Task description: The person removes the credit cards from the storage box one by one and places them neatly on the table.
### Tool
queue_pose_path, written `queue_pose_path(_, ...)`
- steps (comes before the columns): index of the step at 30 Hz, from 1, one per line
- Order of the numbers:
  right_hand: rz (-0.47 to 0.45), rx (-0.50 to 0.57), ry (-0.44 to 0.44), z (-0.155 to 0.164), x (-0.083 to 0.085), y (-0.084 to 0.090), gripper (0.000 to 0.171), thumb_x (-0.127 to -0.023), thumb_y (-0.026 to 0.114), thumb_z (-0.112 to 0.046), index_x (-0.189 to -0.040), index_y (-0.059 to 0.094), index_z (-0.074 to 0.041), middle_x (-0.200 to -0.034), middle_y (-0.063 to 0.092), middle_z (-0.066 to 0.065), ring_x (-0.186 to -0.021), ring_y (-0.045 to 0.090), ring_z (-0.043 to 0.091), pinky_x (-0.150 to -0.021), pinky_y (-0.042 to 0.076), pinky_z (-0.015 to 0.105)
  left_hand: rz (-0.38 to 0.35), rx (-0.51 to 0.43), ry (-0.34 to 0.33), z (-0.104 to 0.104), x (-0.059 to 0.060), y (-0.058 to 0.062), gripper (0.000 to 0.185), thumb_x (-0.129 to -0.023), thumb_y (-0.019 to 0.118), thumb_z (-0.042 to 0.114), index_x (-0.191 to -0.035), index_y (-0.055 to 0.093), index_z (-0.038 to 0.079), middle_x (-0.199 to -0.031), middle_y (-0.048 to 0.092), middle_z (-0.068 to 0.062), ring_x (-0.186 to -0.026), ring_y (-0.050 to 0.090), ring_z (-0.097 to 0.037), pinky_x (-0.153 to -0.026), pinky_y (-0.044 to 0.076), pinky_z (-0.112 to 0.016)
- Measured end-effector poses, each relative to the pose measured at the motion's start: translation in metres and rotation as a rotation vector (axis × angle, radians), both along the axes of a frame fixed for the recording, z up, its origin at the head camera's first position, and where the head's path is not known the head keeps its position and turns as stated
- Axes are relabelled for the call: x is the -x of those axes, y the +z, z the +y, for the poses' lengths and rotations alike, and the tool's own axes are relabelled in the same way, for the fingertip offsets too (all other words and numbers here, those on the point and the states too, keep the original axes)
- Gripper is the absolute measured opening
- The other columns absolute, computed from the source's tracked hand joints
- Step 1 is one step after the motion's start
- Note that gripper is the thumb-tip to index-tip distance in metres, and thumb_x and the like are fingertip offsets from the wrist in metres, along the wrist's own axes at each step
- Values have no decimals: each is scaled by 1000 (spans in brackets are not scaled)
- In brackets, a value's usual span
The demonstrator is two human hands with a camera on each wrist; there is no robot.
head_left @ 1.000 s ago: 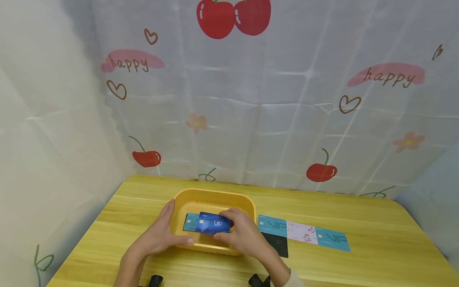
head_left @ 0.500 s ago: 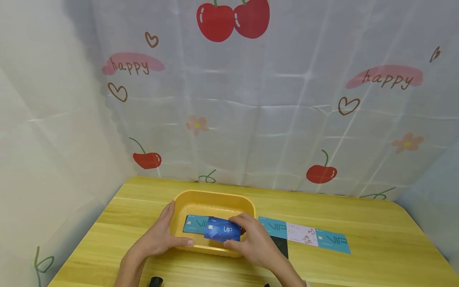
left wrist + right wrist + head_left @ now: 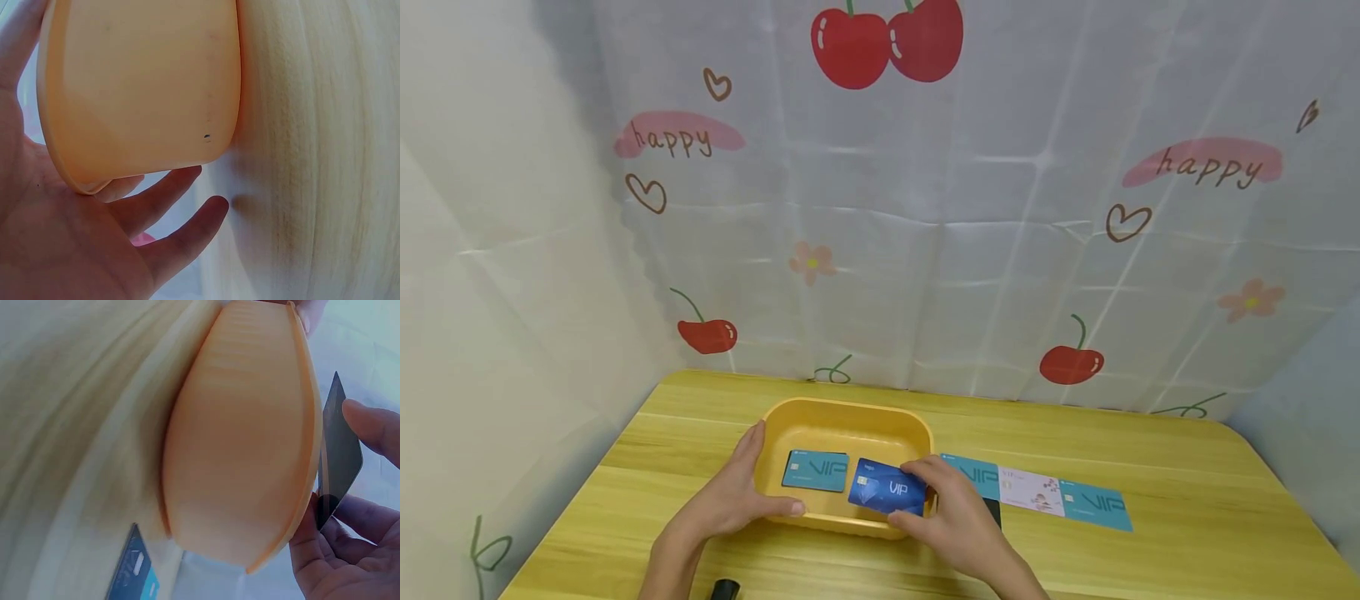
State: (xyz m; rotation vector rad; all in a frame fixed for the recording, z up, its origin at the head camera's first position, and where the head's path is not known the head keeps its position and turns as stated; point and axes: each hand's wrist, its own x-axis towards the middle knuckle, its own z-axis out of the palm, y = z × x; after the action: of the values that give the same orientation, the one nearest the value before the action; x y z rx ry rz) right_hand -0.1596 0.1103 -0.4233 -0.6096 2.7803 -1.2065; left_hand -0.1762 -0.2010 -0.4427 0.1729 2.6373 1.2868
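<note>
On the wooden table [image 3: 1187, 533], near its left-front part, a yellow tray [image 3: 844, 418] is steadied by the left hand [image 3: 722, 498]: thumb laid along the tray's front rim, fingers wrapped around the left wall, so the tray is grasped at its corner. From the left wrist view the tray [image 3: 140, 87] is seen from outside, with the palm and fingers spread under its edge.

A dark blue VIP card [image 3: 888, 494] is pinched by the right hand [image 3: 961, 529] between thumb and fingers, held over the tray's right-front part, slightly tilted. In the right wrist view the card [image 3: 338, 453] is seen edge-on just beside the tray rim, fingertips on it.

Inside the tray a teal VIP card [image 3: 815, 471] lies flat on the floor, left of the held card, apart from it.

Right of the tray, a row of cards lies on the table: a teal card [image 3: 976, 473], a white card [image 3: 1030, 489], another teal card [image 3: 1096, 503]. A black card [image 3: 992, 510] is partly hidden behind the right hand.
</note>
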Motion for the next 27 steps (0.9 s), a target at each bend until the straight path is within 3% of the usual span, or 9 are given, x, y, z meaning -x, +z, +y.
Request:
queue_pose_path(11, -31, 66, -19, 15, -4, -3, 55, -82, 80, -41, -123, 65, -9, -121, 59, 5, -101, 56, 23, -84, 55, 42, -5, -7, -6, 1, -1, 2, 133, -71, 87, 45, -155, -4, -5, -161, -6, -27, -145, 5, -46, -113, 12, -63)
queue_pose_path(22, -42, 103, -11, 27, -10, -5, 57, -82, 80, -43, -123, 65, -6, -119, 60, 5, -102, 57, 22, -85, 55, 35, -3, -6, -9, 1, -1, 2, 134, -71, 87, 44, -155, -5, -5, -160, -6, -27, -146, 4, -46, -113, 11, -63)
queue_pose_path(27, -79, 111, -40, 30, -14, -6, 59, -81, 81, -42, -124, 65, -6, -124, 59, 8, -107, 57, 27, -87, 55, 40, 0, -5, -10, 1, -1, 3, 134, -71, 88, 44, -155, -5, -5, -160, -6, -28, -145, 5, -46, -113, 12, -62)
